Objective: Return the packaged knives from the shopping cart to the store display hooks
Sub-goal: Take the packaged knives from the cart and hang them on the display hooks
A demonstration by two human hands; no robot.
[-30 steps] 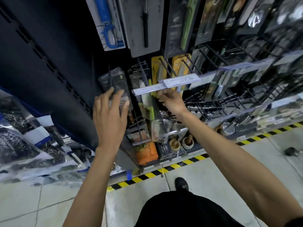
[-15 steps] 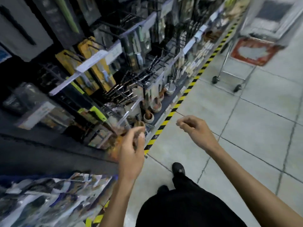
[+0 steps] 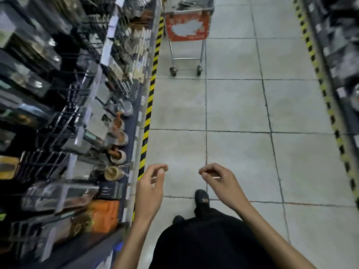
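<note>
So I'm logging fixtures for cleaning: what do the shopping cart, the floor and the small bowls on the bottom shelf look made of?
Shopping cart: shiny metal tube and wire, with a worn red panel. Floor: pale, faintly glossy tiles, shown by the grout lines. Small bowls: probably stone or ceramic, one wood-toned; too blurred to be sure.

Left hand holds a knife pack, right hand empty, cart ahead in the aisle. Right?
No: the left hand holds nothing, fingers loosely curled, per the head view. The right hand is empty and the cart stands ahead in the aisle.
</note>
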